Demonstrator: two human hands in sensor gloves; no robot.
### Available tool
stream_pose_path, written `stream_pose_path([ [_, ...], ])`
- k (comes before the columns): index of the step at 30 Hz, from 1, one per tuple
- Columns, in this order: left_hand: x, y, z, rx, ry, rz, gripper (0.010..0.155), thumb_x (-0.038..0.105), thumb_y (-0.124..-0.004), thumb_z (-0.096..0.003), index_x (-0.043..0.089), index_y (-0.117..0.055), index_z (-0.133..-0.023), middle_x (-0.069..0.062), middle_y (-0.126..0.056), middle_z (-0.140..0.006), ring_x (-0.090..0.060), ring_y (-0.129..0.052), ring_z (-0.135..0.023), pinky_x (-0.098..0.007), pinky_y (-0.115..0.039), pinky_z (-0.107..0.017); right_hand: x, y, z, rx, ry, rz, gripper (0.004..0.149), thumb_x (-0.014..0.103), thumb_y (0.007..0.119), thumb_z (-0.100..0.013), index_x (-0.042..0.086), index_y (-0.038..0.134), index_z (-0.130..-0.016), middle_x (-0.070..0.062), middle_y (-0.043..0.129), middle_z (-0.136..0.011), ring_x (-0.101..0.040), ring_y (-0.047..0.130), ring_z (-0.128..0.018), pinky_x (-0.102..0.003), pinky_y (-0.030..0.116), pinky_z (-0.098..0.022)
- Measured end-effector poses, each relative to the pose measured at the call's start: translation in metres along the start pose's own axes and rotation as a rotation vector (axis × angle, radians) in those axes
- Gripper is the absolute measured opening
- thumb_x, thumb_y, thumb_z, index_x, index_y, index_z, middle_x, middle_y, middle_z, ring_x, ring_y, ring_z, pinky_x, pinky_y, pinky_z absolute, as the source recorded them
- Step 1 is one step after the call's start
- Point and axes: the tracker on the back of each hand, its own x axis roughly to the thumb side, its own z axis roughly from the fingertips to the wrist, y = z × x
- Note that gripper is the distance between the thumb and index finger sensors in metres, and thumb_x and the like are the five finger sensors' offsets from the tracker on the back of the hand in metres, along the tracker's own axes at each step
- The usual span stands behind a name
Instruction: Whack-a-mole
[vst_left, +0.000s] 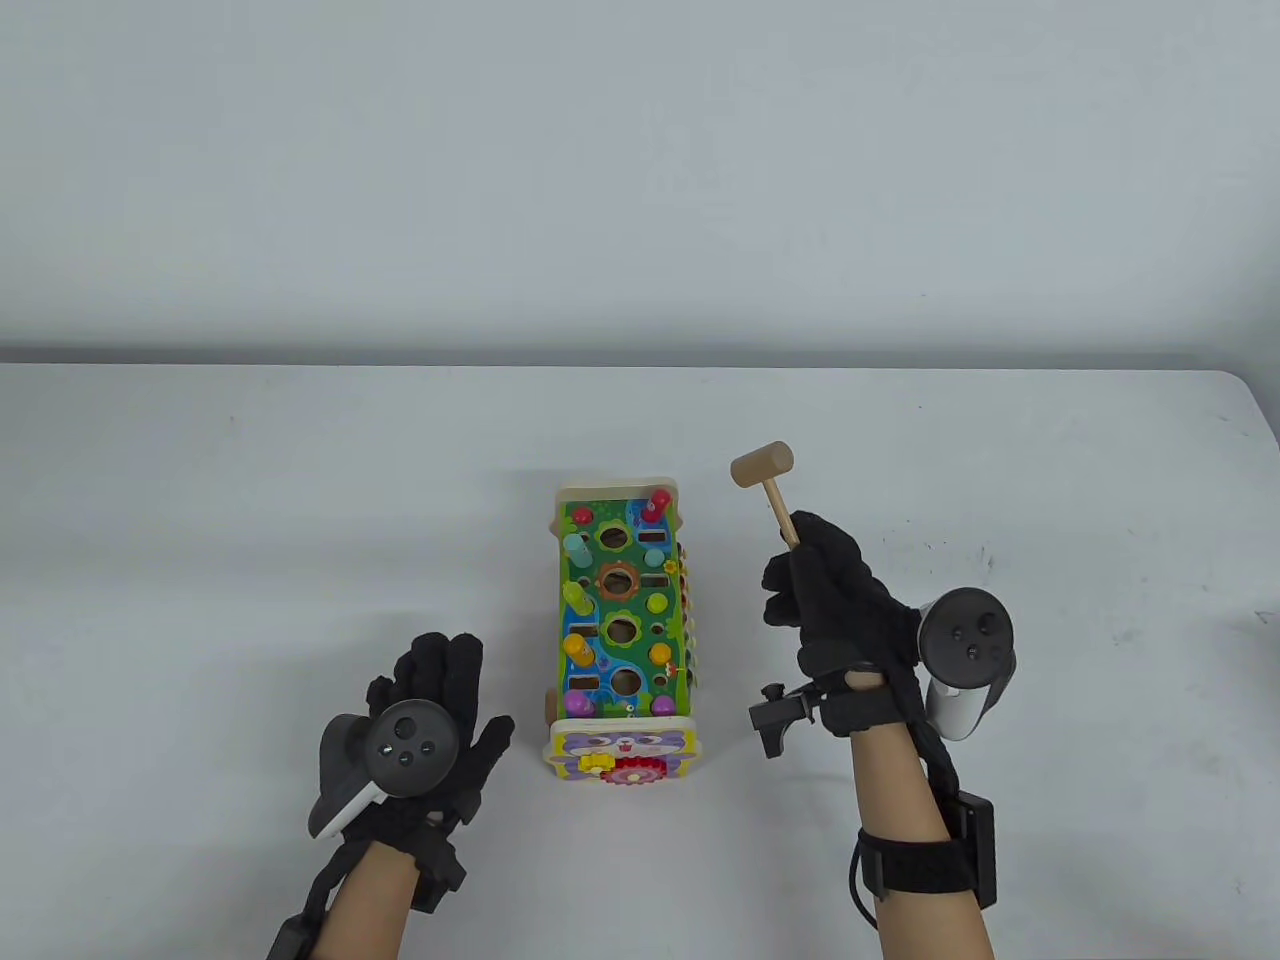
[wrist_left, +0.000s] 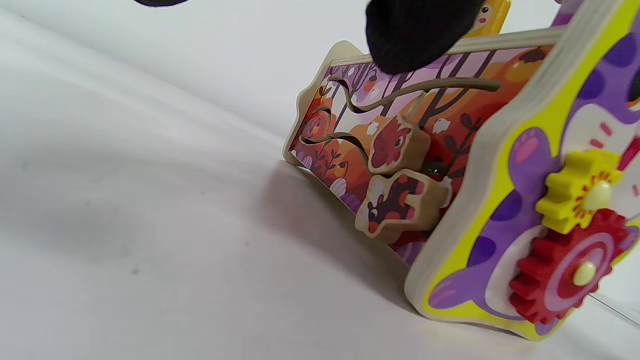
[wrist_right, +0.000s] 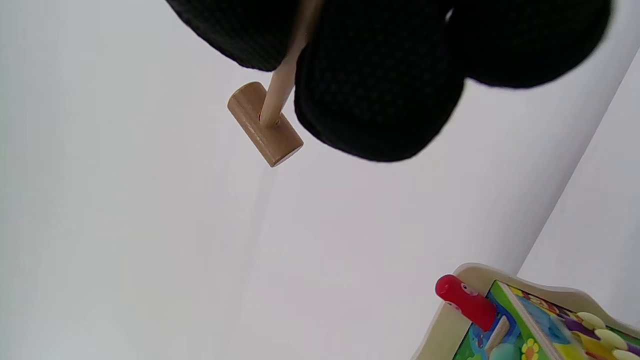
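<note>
The whack-a-mole toy (vst_left: 620, 625) is a colourful wooden box in the middle of the table, with several pegs standing up from its green top. My right hand (vst_left: 830, 610) grips the handle of a small wooden hammer (vst_left: 765, 480) to the right of the toy, its head raised above the table. In the right wrist view the hammer (wrist_right: 265, 125) sticks out from my gloved fingers (wrist_right: 380, 95), and a red peg (wrist_right: 465, 300) shows on the toy's far corner. My left hand (vst_left: 440, 700) lies open and flat on the table just left of the toy's near end; it holds nothing.
The toy's side panel (wrist_left: 400, 165) carries wooden slider pieces, and its near end has a yellow gear (wrist_left: 580, 192) and a red gear (wrist_left: 570, 270). The table's far edge (vst_left: 640, 365) meets a pale wall. The table's right corner (vst_left: 1250, 400) is rounded.
</note>
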Motion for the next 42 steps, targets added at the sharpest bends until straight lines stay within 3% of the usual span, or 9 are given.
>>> stream_pose_path([
  [12, 0.001, -0.002, -0.001, -0.022, -0.002, 0.013, 0.082, 0.042, -0.063, -0.0567, 0.006, -0.014, -0.112, -0.037, -0.015, -0.112, -0.069, -0.029, -0.102, -0.083, -0.024, -0.063, -0.044, 0.057, -0.026, 0.168, 0.18, 0.288, 0.045, 0.026, 0.063, -0.059, 0.004, 0.069, -0.098, -0.013, 0.087, -0.072, -0.023, 0.094, -0.044, -0.049, 0.075, -0.042],
  [15, 0.001, -0.003, -0.001, -0.035, -0.004, 0.018, 0.082, 0.042, -0.063, -0.0568, 0.006, -0.014, -0.112, -0.037, -0.015, -0.112, -0.069, -0.028, -0.102, -0.083, -0.024, -0.063, -0.053, 0.066, -0.032, 0.278, 0.228, 0.388, 0.045, 0.024, 0.066, -0.057, 0.002, 0.074, -0.095, -0.016, 0.09, -0.069, -0.026, 0.096, -0.039, -0.051, 0.075, -0.038],
  [18, 0.001, -0.003, -0.001, -0.035, -0.003, 0.024, 0.082, 0.042, -0.063, -0.0568, 0.006, -0.014, -0.112, -0.037, -0.015, -0.112, -0.069, -0.028, -0.102, -0.083, -0.024, -0.063, -0.05, 0.06, -0.028, 0.198, 0.19, 0.343, 0.045, 0.025, 0.065, -0.057, 0.002, 0.073, -0.095, -0.014, 0.09, -0.068, -0.023, 0.095, -0.038, -0.049, 0.076, -0.038],
  [26, 0.002, -0.004, -0.001, -0.027, -0.011, 0.026, 0.082, 0.042, -0.063, -0.0569, 0.006, -0.013, -0.112, -0.037, -0.016, -0.112, -0.068, -0.029, -0.103, -0.083, -0.025, -0.064, -0.032, 0.031, -0.014, 0.132, 0.107, 0.183, 0.046, 0.022, 0.065, -0.056, -0.004, 0.072, -0.093, -0.018, 0.09, -0.065, -0.025, 0.095, -0.034, -0.05, 0.076, -0.034],
  [34, 0.007, -0.001, 0.001, 0.046, -0.063, 0.065, 0.081, 0.042, -0.063, -0.0565, 0.006, -0.018, -0.113, -0.038, -0.025, -0.112, -0.068, -0.039, -0.101, -0.082, -0.032, -0.064, -0.008, 0.023, 0.026, 0.169, 0.011, 0.115, 0.047, 0.023, 0.065, -0.056, -0.006, 0.071, -0.093, -0.019, 0.089, -0.064, -0.025, 0.095, -0.033, -0.05, 0.076, -0.032],
  [42, 0.016, 0.006, 0.009, 0.172, -0.132, 0.157, 0.078, 0.042, -0.064, -0.0558, 0.004, -0.027, -0.114, -0.038, -0.043, -0.11, -0.065, -0.059, -0.095, -0.078, -0.043, -0.064, -0.015, 0.031, 0.064, 0.241, -0.002, 0.094, 0.047, 0.023, 0.065, -0.056, -0.006, 0.071, -0.093, -0.019, 0.089, -0.064, -0.024, 0.095, -0.033, -0.05, 0.076, -0.032],
])
